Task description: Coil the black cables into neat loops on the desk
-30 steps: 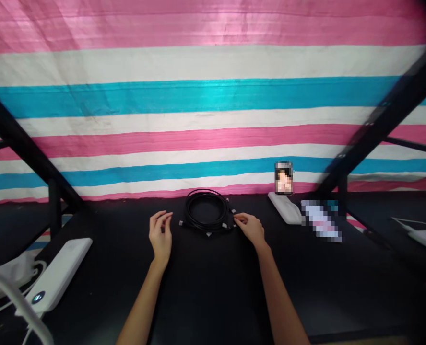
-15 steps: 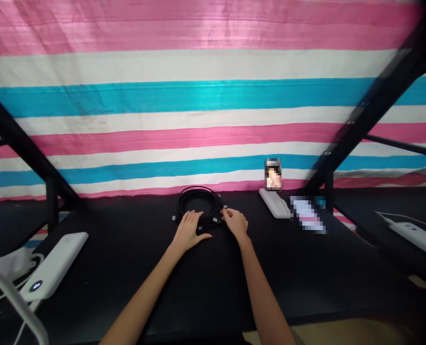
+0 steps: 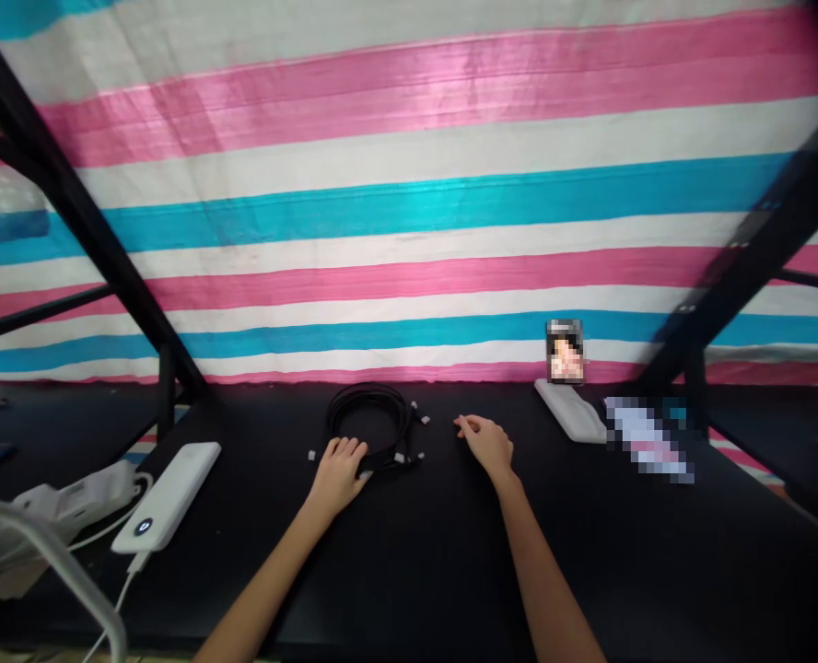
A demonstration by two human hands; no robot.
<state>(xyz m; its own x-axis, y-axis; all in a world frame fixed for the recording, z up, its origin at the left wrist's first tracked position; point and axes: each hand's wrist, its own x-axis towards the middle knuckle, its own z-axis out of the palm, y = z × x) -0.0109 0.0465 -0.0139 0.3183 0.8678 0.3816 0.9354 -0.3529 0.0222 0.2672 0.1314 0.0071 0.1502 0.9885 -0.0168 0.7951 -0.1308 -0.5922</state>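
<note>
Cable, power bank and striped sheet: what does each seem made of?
Cable: probably plastic or rubber sheathing, dark with little shine, bent in smooth loops; braiding can't be ruled out.
Power bank: likely moulded plastic, smooth and white, with rounded corners.
Striped sheet: apparently plastic, semi-glossy, given its bright highlights and creases; any weave is unclear.

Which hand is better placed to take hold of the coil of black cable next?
Probably the left hand: it lies over the near-left edge of the coil of black cable, though its grip is unclear. The right hand is apart from the coil, off to its right.
</note>
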